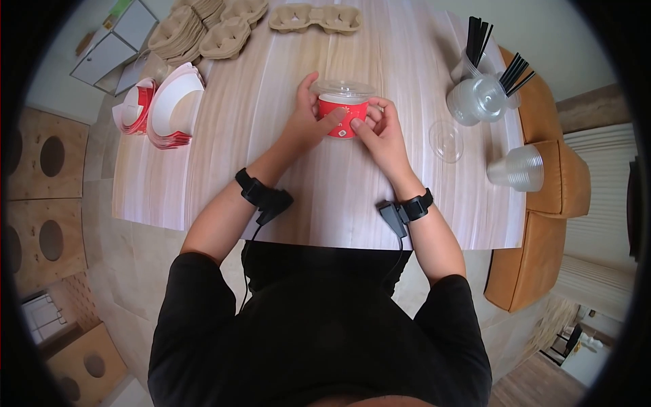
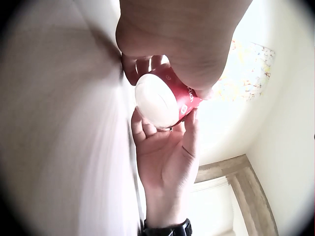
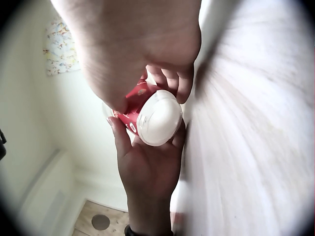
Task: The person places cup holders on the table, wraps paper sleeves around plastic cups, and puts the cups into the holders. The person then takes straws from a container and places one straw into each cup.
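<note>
Both hands hold a cup wrapped in a red printed paper sleeve [image 1: 348, 121], above the middle of the table. A clear plastic lid [image 1: 346, 87] sits over its top. On one side my left hand [image 1: 311, 119] grips the cup, its thumb lying across the front of the sleeve. From the other side my right hand [image 1: 385, 136] grips it, with the thumb near the sleeve's lower front. The cup's pale round base [image 2: 156, 101] faces the left wrist view, tilted, and the same base [image 3: 161, 118] shows in the right wrist view.
Stacked red-and-white paper sleeves [image 1: 178, 108] lie at the left. Pulp cup carriers [image 1: 182, 35] are piled at the back left, with another carrier [image 1: 315, 19] at back centre. To the right are black straws [image 1: 517, 73], a flat clear lid [image 1: 445, 142] and nested clear cups [image 1: 517, 169].
</note>
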{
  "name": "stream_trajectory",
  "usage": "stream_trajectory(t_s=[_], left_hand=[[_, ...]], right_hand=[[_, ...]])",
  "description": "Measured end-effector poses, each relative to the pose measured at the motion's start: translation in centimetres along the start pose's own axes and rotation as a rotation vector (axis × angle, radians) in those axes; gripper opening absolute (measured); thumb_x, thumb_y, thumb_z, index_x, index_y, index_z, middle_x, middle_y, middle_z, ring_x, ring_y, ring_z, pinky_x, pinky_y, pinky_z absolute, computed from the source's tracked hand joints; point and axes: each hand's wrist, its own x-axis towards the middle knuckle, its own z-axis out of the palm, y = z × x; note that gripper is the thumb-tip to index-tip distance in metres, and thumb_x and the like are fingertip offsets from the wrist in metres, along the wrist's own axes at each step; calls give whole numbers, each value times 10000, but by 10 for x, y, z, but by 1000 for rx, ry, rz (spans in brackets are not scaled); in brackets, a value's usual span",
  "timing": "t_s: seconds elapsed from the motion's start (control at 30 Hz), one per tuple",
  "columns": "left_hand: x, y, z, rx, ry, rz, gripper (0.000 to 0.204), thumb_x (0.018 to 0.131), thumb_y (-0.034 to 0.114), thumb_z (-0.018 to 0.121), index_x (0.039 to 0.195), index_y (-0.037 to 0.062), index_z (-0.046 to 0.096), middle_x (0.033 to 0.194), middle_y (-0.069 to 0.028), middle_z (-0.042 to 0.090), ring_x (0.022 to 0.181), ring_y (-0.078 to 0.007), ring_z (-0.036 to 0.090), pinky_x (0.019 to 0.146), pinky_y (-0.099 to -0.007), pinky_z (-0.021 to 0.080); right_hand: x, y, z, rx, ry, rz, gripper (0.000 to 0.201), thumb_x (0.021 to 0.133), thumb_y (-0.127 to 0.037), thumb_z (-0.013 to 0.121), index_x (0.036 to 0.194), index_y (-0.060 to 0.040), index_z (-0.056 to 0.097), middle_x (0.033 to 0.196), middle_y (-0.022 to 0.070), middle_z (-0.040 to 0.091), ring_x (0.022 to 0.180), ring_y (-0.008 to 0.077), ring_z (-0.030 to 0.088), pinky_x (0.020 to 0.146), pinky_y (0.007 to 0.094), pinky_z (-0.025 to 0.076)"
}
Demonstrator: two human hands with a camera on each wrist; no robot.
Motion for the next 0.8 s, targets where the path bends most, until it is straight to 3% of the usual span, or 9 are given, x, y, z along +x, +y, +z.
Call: stream_trajectory(t_s=[0.27,0.43,0.8], left_hand=[[-1,-1,7,12,3,80,862,884,133,650,1448,33,6,1310,-204,428,1175,-240,493,1002,-363,411],[-3,0,10,17,5,78,743,939,149,568,1461,67,46,1335,-172,443,1202,-216,474,1015,-353,403],[-4,-6,10,78,10,83,785,910,86,595,1456,71,31,1308,-168,444,1177,-203,486,994,-340,422]], right_hand=[[-1,1,0,-62,8,-35,491,844,15,656,1202,-45,325,1169,107,535,1006,125,580,834,254,508],[-1,1,0,-4,36,-52,440,855,24,636,1160,-52,329,1137,96,530,1004,127,583,809,244,511],[1,2,-2,-48,56,-37,361,875,38,599,1127,-49,356,1079,76,537,943,115,606,777,229,503]])
